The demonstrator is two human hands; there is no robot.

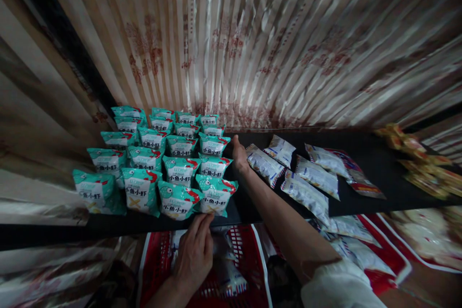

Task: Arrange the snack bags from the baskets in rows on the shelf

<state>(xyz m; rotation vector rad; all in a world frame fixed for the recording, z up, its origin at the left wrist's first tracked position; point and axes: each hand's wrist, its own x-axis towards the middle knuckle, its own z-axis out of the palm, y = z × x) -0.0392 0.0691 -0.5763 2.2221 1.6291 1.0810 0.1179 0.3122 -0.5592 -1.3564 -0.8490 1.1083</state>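
Note:
Teal-and-white snack bags (212, 195) stand upright in several rows on the black shelf (249, 207). My left hand (195, 248) is at the shelf's front edge, its fingers stretched forward and their tips at the base of the front bag in the right-hand row. No held item shows in it. Reaching deeper in, my right hand (239, 154) is beside the right side of the rows, fingers extended upward and nothing visible in its grasp. White-and-blue snack packets (265, 164) lie flat just right of that hand and forearm.
A red-and-brown packet (361, 178) lies among the white ones. Gold-wrapped packets (428, 173) lie at the far right. Below the shelf are a red basket (258, 260) holding packets and more red containers (395, 255). Pleated printed sheeting (231, 43) hangs behind.

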